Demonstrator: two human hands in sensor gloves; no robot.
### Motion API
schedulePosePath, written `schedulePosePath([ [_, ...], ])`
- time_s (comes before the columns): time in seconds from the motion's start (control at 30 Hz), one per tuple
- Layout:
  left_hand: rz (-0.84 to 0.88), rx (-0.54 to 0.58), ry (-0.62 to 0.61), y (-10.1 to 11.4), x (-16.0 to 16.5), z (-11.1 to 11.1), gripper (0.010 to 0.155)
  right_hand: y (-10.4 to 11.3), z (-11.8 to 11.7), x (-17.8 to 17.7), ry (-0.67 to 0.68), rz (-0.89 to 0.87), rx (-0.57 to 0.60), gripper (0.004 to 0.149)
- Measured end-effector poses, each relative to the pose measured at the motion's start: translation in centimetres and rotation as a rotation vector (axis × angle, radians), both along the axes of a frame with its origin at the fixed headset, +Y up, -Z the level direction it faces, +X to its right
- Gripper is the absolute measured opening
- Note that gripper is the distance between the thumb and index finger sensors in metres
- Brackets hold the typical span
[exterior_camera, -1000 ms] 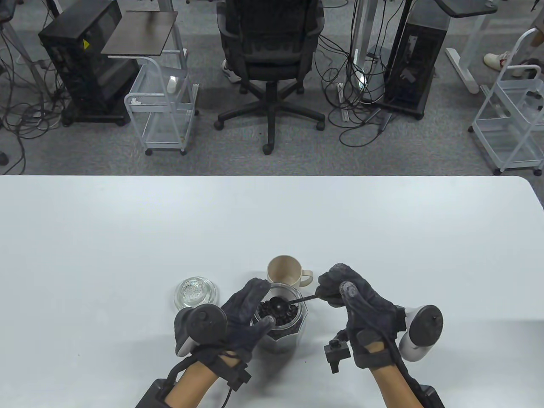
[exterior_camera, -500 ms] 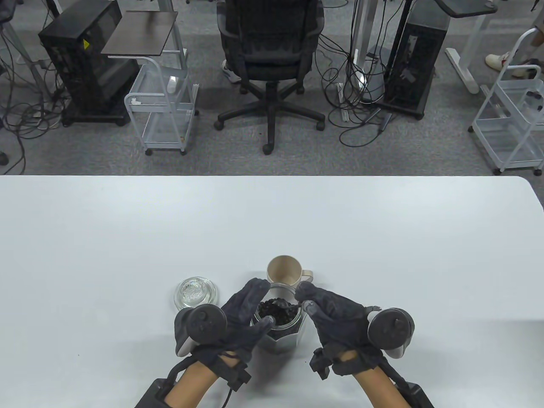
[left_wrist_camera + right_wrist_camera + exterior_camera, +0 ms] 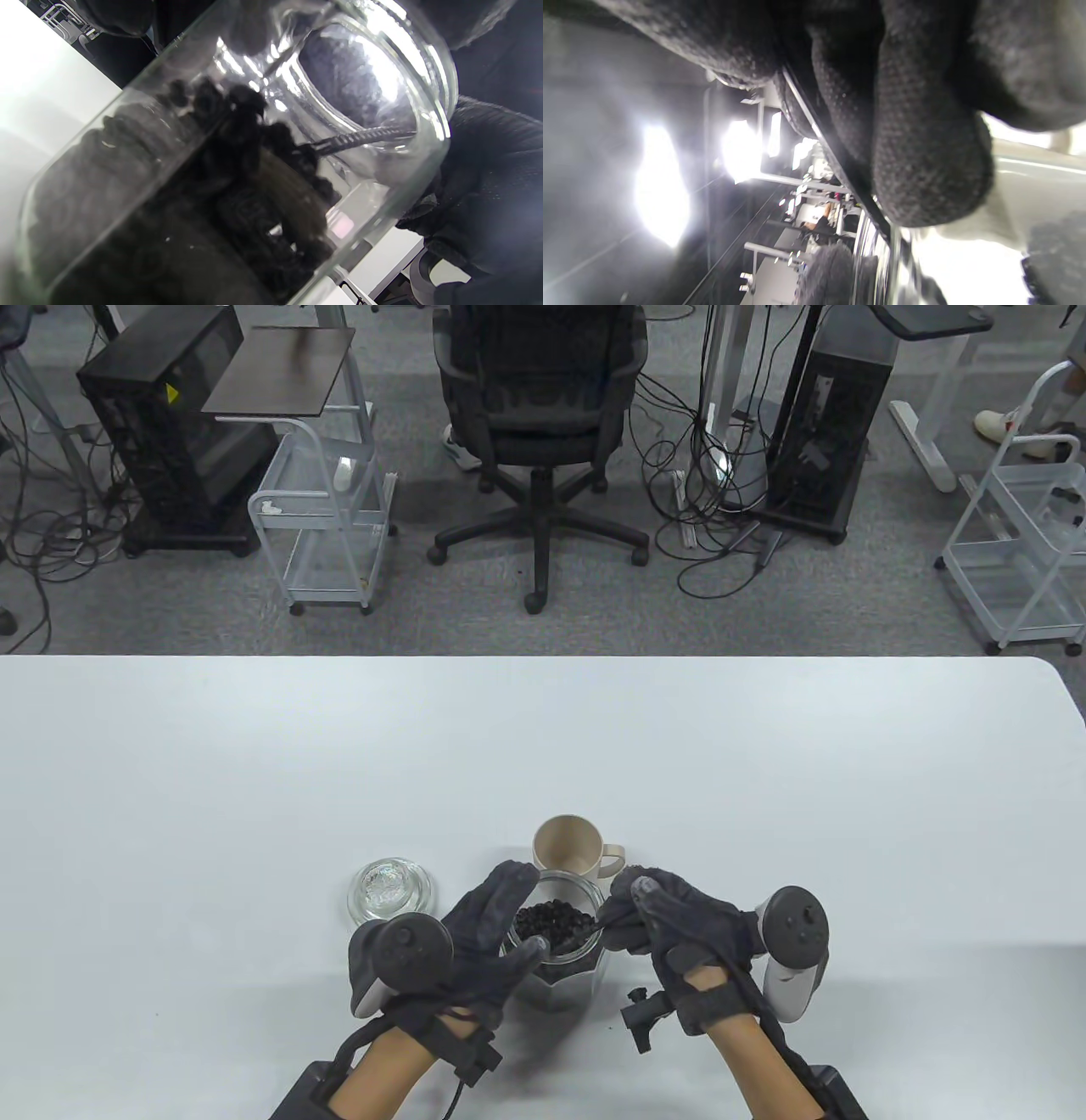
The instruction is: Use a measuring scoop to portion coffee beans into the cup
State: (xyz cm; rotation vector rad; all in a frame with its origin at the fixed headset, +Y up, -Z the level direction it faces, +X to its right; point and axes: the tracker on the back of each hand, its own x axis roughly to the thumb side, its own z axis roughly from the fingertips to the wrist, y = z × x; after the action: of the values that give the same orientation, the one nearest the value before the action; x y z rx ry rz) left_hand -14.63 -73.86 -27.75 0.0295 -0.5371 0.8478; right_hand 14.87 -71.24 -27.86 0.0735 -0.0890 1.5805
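Note:
A glass jar (image 3: 562,959) of dark coffee beans (image 3: 553,926) stands near the table's front edge, and my left hand (image 3: 492,937) grips its left side. My right hand (image 3: 653,920) pinches the black handle of the measuring scoop (image 3: 599,927); the scoop's bowl is buried in the beans. In the left wrist view the jar (image 3: 220,169) fills the frame, with the scoop handle (image 3: 360,137) slanting into the beans (image 3: 237,140). The right wrist view shows my fingertips (image 3: 925,169) closed round the thin handle (image 3: 835,161). A beige cup (image 3: 570,846) stands just behind the jar, with nothing showing inside.
The jar's glass lid (image 3: 389,890) lies on the table to the left of my left hand. The white table (image 3: 543,746) stretches bare behind the cup. An office chair (image 3: 539,415), carts and cables are on the floor beyond the far edge.
My right hand came in from the right and tipped down, pushing the scoop bowl from on top of the beans down under them. The left hand and jar stayed still.

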Motion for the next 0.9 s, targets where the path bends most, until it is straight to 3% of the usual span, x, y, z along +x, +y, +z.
schedulePosePath([
  [0.13, 0.001, -0.003, -0.002, 0.0, 0.0, 0.0, 0.084, -1.0, 0.0, 0.8, -0.062, -0.117, -0.108, 0.043],
  [0.43, 0.002, -0.006, -0.002, 0.0, 0.0, 0.0, 0.084, -2.7, -0.5, 3.2, -0.127, -0.321, -0.232, 0.043],
  [0.9, 0.006, -0.010, -0.003, 0.0, 0.0, 0.0, 0.084, -2.8, -0.5, 5.2, -0.175, -0.450, -0.255, 0.043],
])
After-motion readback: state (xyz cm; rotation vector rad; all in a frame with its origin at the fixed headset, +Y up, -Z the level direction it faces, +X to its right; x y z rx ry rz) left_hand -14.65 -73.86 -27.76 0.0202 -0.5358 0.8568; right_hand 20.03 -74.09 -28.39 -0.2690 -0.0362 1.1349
